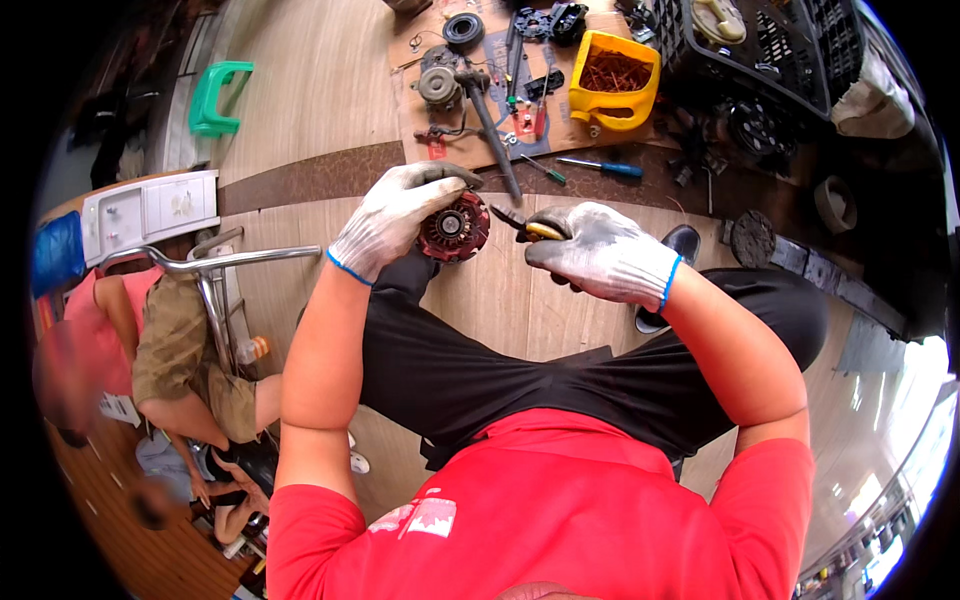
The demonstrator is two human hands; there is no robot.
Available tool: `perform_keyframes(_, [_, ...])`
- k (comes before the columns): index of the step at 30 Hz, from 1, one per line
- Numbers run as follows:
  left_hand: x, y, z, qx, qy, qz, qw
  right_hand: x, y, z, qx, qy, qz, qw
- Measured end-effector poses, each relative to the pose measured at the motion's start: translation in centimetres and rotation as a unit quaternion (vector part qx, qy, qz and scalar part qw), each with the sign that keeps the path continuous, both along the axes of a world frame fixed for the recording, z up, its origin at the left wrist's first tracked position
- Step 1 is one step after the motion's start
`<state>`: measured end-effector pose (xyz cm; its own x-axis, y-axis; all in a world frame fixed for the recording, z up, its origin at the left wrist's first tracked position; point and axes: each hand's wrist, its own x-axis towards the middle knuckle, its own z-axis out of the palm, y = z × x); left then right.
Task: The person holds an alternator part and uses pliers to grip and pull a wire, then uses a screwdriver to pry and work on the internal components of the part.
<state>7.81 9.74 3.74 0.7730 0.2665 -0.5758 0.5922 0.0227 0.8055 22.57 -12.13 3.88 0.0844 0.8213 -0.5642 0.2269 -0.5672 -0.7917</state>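
Clasping a round red metal part (453,226) in the left grip (395,215), face up. Grasping a dark-tipped tool with a yellow handle (545,231) in the right grip (605,250), with its tip just beside the part; cannot tell whether touching. Can see a blue-handled screwdriver (618,169) beyond the right grip and, farther beyond, on cardboard (408,108), a yellow container (578,97) of copper-coloured scraps (615,72).

A green stool (206,102) rests on pale flooring (310,95).
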Motion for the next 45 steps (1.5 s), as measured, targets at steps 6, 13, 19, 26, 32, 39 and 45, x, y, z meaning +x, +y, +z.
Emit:
perform_keyframes(6, [-0.4, 0.4, -0.9, 0.081, 0.008, -0.109, 0.991, -0.1, -0.3, -0.2, 0.043, -0.140, 0.053, 0.988])
perform_keyframes(13, [-0.7, 0.7, -1.8, 0.115, 0.034, -0.116, 0.986, -1.6, -0.2, -1.8, 0.141, -0.152, -0.082, 0.975])
perform_keyframes(19, [-0.1, -0.1, -0.5, 0.104, 0.090, -0.107, 0.985, -3.5, 0.8, -1.7, 0.221, -0.153, -0.122, 0.955])
perform_keyframes(26, [0.5, -1.2, 0.5, 0.043, 0.082, -0.049, 0.995, -3.1, 1.3, -3.1, 0.301, -0.170, -0.161, 0.924])
perform_keyframes(32, [-0.9, 0.0, -2.3, 0.009, 0.003, -0.080, 0.997, -2.3, 1.5, -3.2, 0.308, -0.147, -0.145, 0.929])
perform_keyframes(39, [0.6, -1.3, 0.1, -0.085, 0.059, -0.012, 0.995, -1.1, 1.6, -2.8, 0.206, -0.134, -0.092, 0.965])
perform_keyframes(45, [1.0, -1.8, 1.9, 0.061, 0.063, -0.017, 0.996, -0.1, 0.7, -2.0, 0.243, -0.124, -0.076, 0.959])
